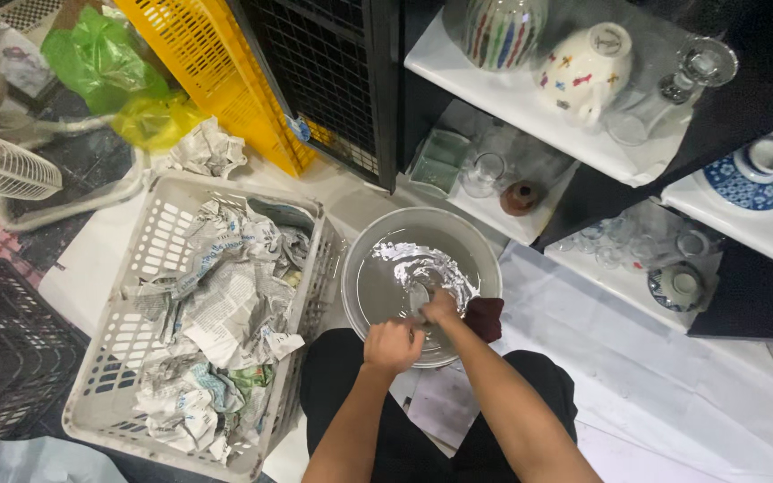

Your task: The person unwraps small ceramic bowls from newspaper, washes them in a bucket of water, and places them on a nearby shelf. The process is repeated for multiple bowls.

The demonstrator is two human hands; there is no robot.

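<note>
Glass bowl sits mid-wipe: your left hand clamps its near rim, right hand pinches the dark cloth; the newspaper-filled basket waits left.

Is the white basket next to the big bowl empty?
No, the white basket beside the big bowl is stuffed with crumpled newspaper.
</note>
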